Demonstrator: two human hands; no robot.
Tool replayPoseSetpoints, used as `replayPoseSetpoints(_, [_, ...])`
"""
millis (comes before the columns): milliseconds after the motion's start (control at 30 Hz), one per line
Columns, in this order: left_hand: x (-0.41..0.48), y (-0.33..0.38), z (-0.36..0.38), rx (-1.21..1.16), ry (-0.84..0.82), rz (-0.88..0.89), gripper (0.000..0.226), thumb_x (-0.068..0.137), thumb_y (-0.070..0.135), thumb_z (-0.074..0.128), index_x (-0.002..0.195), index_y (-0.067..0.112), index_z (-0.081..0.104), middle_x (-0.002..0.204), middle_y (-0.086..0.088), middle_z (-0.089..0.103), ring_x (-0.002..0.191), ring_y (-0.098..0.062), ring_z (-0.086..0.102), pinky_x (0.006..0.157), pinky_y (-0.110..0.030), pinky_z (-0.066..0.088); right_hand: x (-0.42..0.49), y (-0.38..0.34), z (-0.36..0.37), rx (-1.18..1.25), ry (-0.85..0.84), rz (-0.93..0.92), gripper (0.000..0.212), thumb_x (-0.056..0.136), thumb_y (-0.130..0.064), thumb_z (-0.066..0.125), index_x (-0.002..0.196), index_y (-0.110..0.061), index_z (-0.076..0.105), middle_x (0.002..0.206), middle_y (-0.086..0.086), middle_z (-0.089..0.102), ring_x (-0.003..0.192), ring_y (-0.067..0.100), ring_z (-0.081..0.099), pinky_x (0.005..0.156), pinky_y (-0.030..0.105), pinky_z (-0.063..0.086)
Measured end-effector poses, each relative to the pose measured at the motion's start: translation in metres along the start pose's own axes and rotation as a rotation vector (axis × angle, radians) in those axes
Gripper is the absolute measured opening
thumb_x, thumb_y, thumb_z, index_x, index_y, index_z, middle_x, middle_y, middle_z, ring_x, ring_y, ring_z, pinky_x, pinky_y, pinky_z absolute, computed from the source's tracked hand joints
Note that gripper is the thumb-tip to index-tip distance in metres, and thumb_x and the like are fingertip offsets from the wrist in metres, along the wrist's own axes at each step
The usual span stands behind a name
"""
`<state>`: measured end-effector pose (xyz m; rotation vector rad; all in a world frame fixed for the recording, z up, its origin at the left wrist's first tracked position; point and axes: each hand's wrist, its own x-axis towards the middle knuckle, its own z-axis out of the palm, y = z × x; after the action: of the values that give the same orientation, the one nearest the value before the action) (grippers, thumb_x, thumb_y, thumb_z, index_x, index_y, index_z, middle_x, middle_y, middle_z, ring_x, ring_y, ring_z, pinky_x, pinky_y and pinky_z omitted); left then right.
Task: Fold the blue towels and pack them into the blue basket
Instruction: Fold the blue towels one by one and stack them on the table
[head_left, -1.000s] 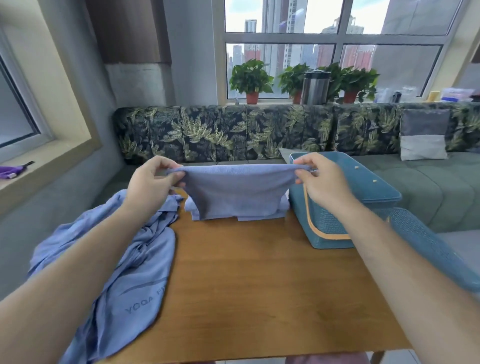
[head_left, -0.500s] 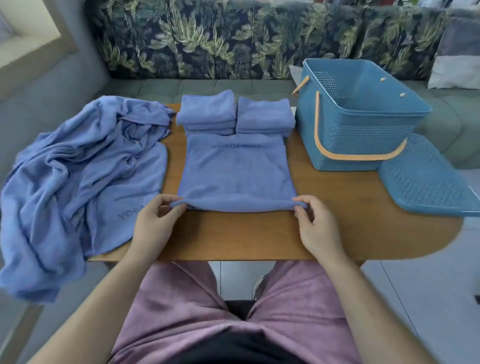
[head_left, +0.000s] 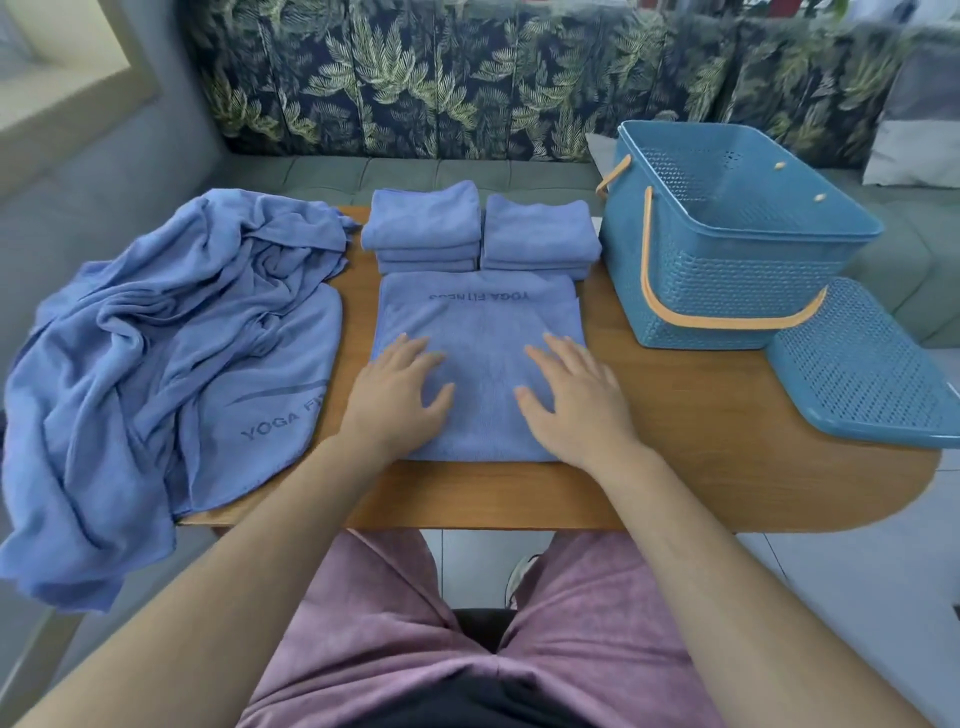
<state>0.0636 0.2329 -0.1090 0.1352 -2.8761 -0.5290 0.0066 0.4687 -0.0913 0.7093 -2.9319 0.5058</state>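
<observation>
Wooden oval table (head_left: 727, 441) before a leaf-print sofa (head_left: 467, 78): both hands flattened a half-folded blue microfibre towel (head_left: 483, 322).

From the head view, the left hand (head_left: 395, 395) and right hand (head_left: 571, 400) lay spread, palms down, on the towel's near half, seemingly to smooth the fold. Folded towels sat just behind in a left stack (head_left: 421, 218) and a right stack (head_left: 537, 228), close to the open blue perforated plastic basket (head_left: 727, 291), probably staged for packing. Its blue lid (head_left: 857, 374) lay beside it, and a rumpled heap of unfolded blue towels (head_left: 156, 364) draped the table's left end.

Half-folded towel (head_left: 480, 332) flat mid-table; blue basket (head_left: 727, 275) upright, right, open.
</observation>
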Motion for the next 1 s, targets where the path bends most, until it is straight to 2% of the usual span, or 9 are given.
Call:
replayPoseSetpoints(67, [0.010, 0.003, 0.012, 0.060, -0.145, -0.031, 0.064, 0.097, 0.062, 0.035, 0.154, 0.032, 0.034, 0.165, 0.003, 0.021, 0.153, -0.022, 0.011, 0.124, -0.043, 0.012, 0.014, -0.004, 0.010, -0.069, -0.211, 0.030, 0.068, 0.100, -0.062, 0.030, 0.160, -0.034, 0.015, 0.169, -0.004, 0.000, 0.155, 0.016, -0.005, 0.126, 0.038, 0.001])
replayPoseSetpoints(167, [-0.006, 0.002, 0.017, 0.117, -0.144, -0.051, 0.077, 0.088, 0.073, 0.011, 0.157, 0.040, 0.021, 0.166, 0.009, 0.011, 0.154, -0.019, 0.002, 0.124, -0.040, 0.000, 0.000, -0.002, 0.019, -0.111, -0.300, 0.071, 0.073, 0.098, -0.070, 0.017, 0.160, -0.035, 0.000, 0.168, -0.004, -0.015, 0.153, 0.017, -0.020, 0.124, 0.040, -0.011])
replayPoseSetpoints(367, [-0.062, 0.018, 0.002, 0.105, -0.158, -0.049, 0.079, 0.086, 0.074, 0.017, 0.155, 0.038, 0.027, 0.166, 0.010, 0.011, 0.154, -0.017, 0.001, 0.124, -0.038, 0.001, -0.055, -0.019, 0.008, -0.135, -0.284, 0.081, 0.075, 0.097, -0.071, 0.020, 0.161, -0.034, 0.003, 0.168, -0.005, -0.014, 0.154, 0.018, -0.016, 0.124, 0.039, -0.006])
replayPoseSetpoints(467, [-0.030, 0.016, -0.005, 0.076, -0.100, 0.008, 0.073, 0.091, 0.068, 0.027, 0.153, 0.031, 0.035, 0.165, 0.006, 0.020, 0.154, -0.018, 0.008, 0.124, -0.040, 0.011, -0.024, -0.021, 0.006, -0.076, -0.217, 0.060, 0.069, 0.101, -0.062, 0.026, 0.161, -0.031, 0.012, 0.169, -0.005, -0.005, 0.155, 0.017, -0.011, 0.125, 0.039, -0.002])
replayPoseSetpoints(533, [0.000, 0.008, -0.003, 0.084, -0.153, -0.003, 0.065, 0.098, 0.062, 0.031, 0.156, 0.033, 0.028, 0.166, 0.008, 0.011, 0.154, -0.018, 0.002, 0.125, -0.038, 0.004, -0.001, -0.019, 0.011, -0.071, -0.211, 0.036, 0.066, 0.103, -0.058, 0.027, 0.161, -0.030, 0.013, 0.169, -0.004, -0.004, 0.155, 0.017, -0.011, 0.125, 0.039, -0.004])
replayPoseSetpoints(700, [0.002, -0.013, 0.009, 0.116, -0.188, -0.040, 0.077, 0.087, 0.075, 0.008, 0.156, 0.042, 0.018, 0.166, 0.017, 0.001, 0.154, -0.016, -0.004, 0.123, -0.034, -0.005, -0.003, -0.008, 0.024, -0.082, -0.270, 0.031, 0.066, 0.102, -0.062, 0.018, 0.161, -0.034, 0.005, 0.167, -0.009, -0.013, 0.154, 0.015, -0.017, 0.125, 0.038, -0.008])
replayPoseSetpoints(767, [-0.003, -0.014, 0.009, 0.109, -0.167, -0.034, 0.072, 0.090, 0.072, 0.013, 0.154, 0.043, 0.024, 0.165, 0.019, 0.007, 0.154, -0.014, 0.003, 0.123, -0.035, 0.003, -0.004, -0.003, 0.024, -0.085, -0.208, -0.002, 0.062, 0.103, -0.058, 0.022, 0.160, -0.035, 0.017, 0.168, -0.009, 0.000, 0.155, 0.017, -0.004, 0.125, 0.038, 0.003])
replayPoseSetpoints(867, [0.014, -0.021, 0.003, 0.073, -0.039, -0.034, 0.054, 0.095, 0.057, 0.029, 0.142, 0.038, 0.047, 0.155, 0.015, 0.037, 0.144, -0.015, 0.030, 0.113, -0.039, 0.026, 0.023, 0.011, 0.022, -0.041, 0.074, -0.065, 0.045, 0.101, -0.037, 0.038, 0.141, -0.026, 0.055, 0.151, -0.003, 0.048, 0.140, 0.022, 0.039, 0.110, 0.042, 0.035])
replayPoseSetpoints(1000, [0.052, -0.052, -0.006, 0.027, 0.025, -0.017, 0.043, 0.092, 0.047, 0.039, 0.116, 0.021, 0.064, 0.114, 0.005, 0.059, 0.108, -0.025, 0.055, 0.089, -0.042, 0.046, 0.069, 0.042, 0.016, -0.048, 0.092, -0.064, 0.037, 0.091, -0.028, 0.051, 0.126, -0.024, 0.063, 0.122, -0.006, 0.061, 0.113, 0.023, 0.055, 0.095, 0.039, 0.035])
